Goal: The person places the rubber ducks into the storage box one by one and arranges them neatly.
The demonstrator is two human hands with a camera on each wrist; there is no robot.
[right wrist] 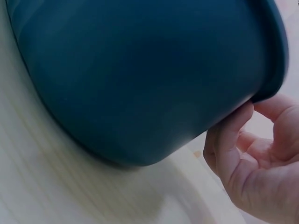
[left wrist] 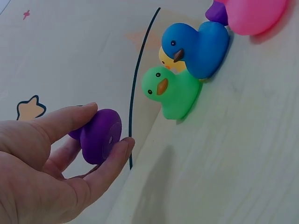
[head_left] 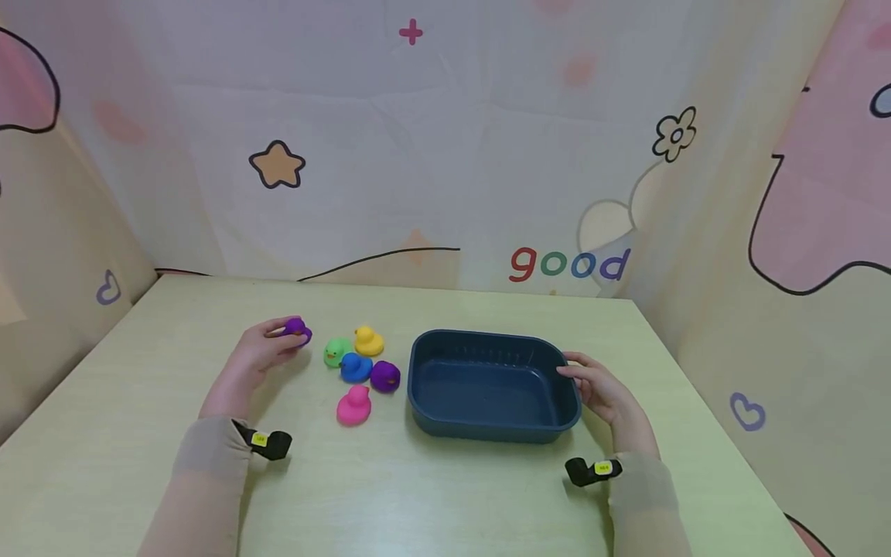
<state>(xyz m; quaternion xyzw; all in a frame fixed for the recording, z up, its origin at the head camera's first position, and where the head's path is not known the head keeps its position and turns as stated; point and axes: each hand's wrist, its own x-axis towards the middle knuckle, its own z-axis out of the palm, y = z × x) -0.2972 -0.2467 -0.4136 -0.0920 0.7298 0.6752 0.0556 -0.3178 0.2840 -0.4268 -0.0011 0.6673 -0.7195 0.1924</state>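
Observation:
My left hand (head_left: 261, 352) pinches a purple rubber duck (head_left: 295, 330) between thumb and fingers, above the table's left part. In the left wrist view that purple duck (left wrist: 102, 136) is tipped so its flat underside shows. Just right of this hand stand a green duck (head_left: 337, 353), a yellow duck (head_left: 369, 341), a blue duck (head_left: 356, 368), a second purple duck (head_left: 386, 377) and a pink duck (head_left: 354, 406). My right hand (head_left: 600, 391) holds the right end of a dark blue plastic basin (head_left: 490, 433) at its rim. Nothing lies inside the basin.
The pale wooden table (head_left: 418, 503) ends at a printed cloth backdrop (head_left: 431, 170), which also rises at both sides. Each sleeve cuff carries a black wrist camera, one left (head_left: 271, 443) and one right (head_left: 588, 471).

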